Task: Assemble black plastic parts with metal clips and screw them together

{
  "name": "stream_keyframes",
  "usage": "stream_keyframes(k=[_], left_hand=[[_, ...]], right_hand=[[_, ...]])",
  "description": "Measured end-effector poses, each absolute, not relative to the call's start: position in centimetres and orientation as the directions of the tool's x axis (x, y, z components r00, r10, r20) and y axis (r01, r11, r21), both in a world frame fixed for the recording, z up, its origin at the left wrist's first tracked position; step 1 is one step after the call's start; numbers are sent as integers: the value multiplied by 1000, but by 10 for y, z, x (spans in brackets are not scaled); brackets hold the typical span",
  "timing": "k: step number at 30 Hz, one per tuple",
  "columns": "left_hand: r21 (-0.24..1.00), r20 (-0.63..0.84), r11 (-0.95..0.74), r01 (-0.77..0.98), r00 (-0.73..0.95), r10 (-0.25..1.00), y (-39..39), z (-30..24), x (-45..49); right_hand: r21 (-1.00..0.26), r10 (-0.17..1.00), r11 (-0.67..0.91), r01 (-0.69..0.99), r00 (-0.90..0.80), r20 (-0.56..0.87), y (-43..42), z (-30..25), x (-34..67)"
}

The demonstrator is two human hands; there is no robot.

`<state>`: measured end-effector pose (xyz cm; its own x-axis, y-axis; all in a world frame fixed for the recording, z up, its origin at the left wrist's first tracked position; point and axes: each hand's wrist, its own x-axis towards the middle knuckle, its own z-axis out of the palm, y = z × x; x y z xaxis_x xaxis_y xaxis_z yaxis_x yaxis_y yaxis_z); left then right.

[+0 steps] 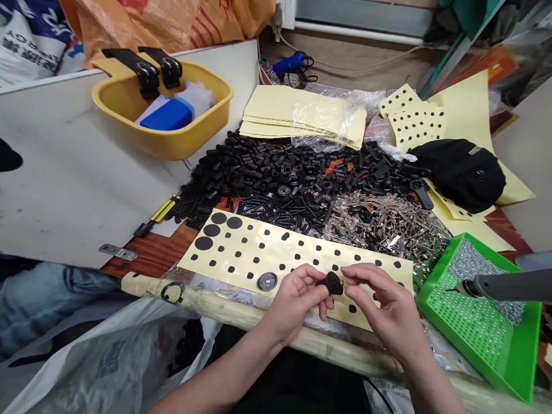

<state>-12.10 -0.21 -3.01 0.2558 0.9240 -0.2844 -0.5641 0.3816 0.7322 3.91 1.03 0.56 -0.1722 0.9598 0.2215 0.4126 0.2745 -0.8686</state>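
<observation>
Two hands (295, 302) (388, 305), one yellow basket (164, 144), one green perforated tray (470, 339), one black bag (459, 175).

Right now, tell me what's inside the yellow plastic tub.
The yellow plastic tub holds a blue box beside a translucent plastic bag. Its floor, and anything lying beneath them, is hidden by those items and the tub's front wall.

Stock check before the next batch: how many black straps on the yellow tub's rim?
2. One black strap lies over the back rim of the yellow tub, and a second black strap sits just right of it. Others could be hidden behind the tub.
</observation>
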Motion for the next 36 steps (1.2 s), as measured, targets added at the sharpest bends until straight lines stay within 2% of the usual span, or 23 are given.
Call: stream_keyframes(k=[4, 9, 14, 21, 26, 31, 36], left_hand=[[744, -281, 375, -554, 249, 927, -2, -30, -120], [788, -307, 353, -504, 175, 936, -4, -29, -118], [779, -309, 353, -518, 171, 935, -3, -29, -118], [777, -263, 339, -531, 215, 940, -4, -28, -118], [804, -261, 338, -489, 222, 940, -4, -27, -118], [890, -260, 289, -353, 129, 957, -8, -32, -113], [998, -22, 23, -58, 13, 1000, -16, -39, -110]], right_hand=[[-807, 934, 353, 475, -231, 272, 13, 6, 38], [-795, 956, 292, 532, -142, 256, 6, -2, 30], [-856, 977, 207, 473, -143, 158, 6, -2, 31], [-882, 965, 212, 421, -235, 120, 14, -2, 42], [-949, 982, 18, 314, -184, -42, 13, -11, 43], [-971, 980, -181, 157, -55, -191, 7, -14, 31], [-949, 949, -315, 5, 9, -315, -1, -18, 24]])
